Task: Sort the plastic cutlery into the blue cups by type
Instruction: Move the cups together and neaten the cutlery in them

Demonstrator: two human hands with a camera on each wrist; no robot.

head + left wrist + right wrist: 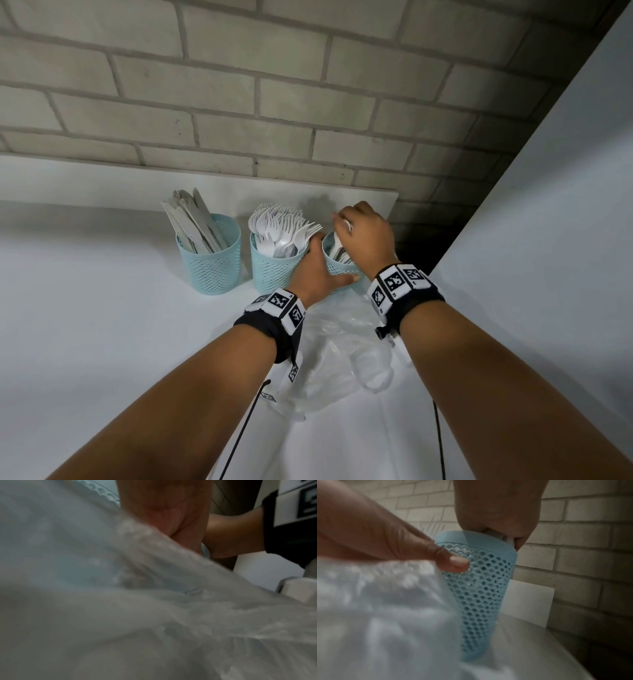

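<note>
Right hand [368, 236] curls around white cutlery [343, 224] over the rightmost of 3 blue cups [481, 588]. Left hand [317, 274] grips that cup's side. Knives [195, 219] and forks [284, 226] fill the others. White counter [102, 325], clear plastic bag [342, 353], brick wall [308, 102].

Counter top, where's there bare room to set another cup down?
Bare patches: the counter left of the knife cup, and the strip behind the cups. Crowded: the fork cup and right cup nearly touch, both hands are there, and the plastic bag lies in front.
</note>
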